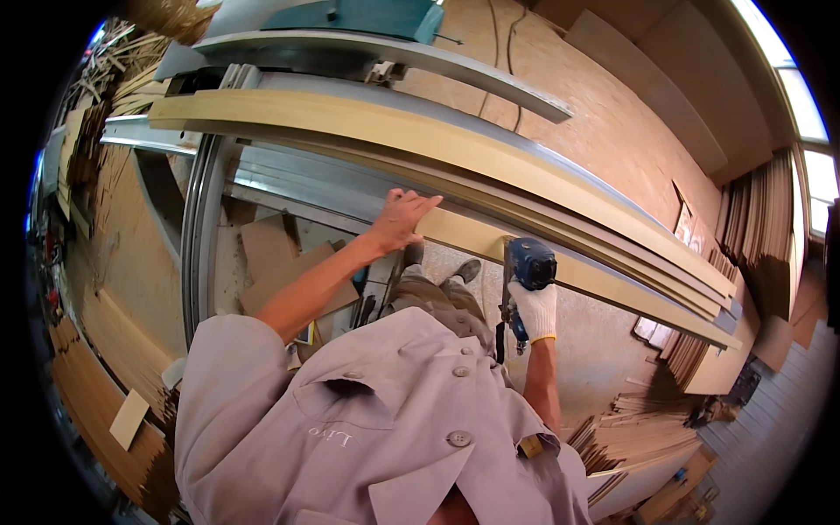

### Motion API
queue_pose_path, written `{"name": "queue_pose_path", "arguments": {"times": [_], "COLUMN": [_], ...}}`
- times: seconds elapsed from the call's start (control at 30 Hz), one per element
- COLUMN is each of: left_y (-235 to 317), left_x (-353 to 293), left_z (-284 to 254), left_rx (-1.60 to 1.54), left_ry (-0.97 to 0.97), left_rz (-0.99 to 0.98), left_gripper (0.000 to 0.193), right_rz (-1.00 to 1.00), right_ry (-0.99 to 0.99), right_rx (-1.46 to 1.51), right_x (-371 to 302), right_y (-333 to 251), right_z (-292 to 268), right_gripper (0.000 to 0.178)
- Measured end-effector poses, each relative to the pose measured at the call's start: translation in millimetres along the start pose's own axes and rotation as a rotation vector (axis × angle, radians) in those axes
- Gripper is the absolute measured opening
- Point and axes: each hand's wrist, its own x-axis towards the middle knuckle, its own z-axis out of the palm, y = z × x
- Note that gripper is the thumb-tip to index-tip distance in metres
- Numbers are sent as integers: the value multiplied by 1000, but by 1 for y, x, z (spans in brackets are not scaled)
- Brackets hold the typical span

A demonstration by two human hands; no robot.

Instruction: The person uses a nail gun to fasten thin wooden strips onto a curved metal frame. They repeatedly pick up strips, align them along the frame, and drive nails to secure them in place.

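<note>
My gloved right hand (pixel 535 310) is closed around the handle of a blue nail gun (pixel 532 262). The tool's nose is against or just over the nearest long pale wooden strip (pixel 468 232); which of the two, I cannot tell. At that strip's left end my bare left hand (pixel 401 220) grips its edge, fingers over the top and thumb on the near side. Beyond it, more long pale strips (pixel 367 122) lie side by side, running from upper left to lower right on a metal-topped saw table (pixel 306 179).
A metal rail (pixel 197 236) stands left of the strips, and a metal bar (pixel 455 76) lies beyond them. Cut boards (pixel 297 276) lie below my left arm. Stacked panels (pixel 766 210) lean at the right, with more stacks (pixel 639 437) lower right. Cables (pixel 512 52) trail on the floor.
</note>
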Motion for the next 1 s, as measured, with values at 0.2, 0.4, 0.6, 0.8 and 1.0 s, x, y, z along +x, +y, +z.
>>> {"name": "queue_pose_path", "arguments": {"times": [0.2,0.4,0.6,0.8,1.0], "left_y": [-2,-2,3,-2,1], "left_x": [-1,-2,0,-1,0], "left_z": [2,1,-2,-1,-3], "left_rx": [46,93,114,121,130], "left_ry": [-27,-31,-42,-50,-54], "left_rz": [7,4,-4,9,2], "left_gripper": [96,97,97,98,98], "right_rz": [18,-20,122,140,102], "right_ry": [15,83,59,130,216], "right_rx": [47,105,170,206,109], "right_x": [-3,1,-1,0,10], "right_y": [5,36,37,52,90], "right_z": [-25,-46,-76,-93,-105], "right_gripper": [14,14,14,16,23]}}
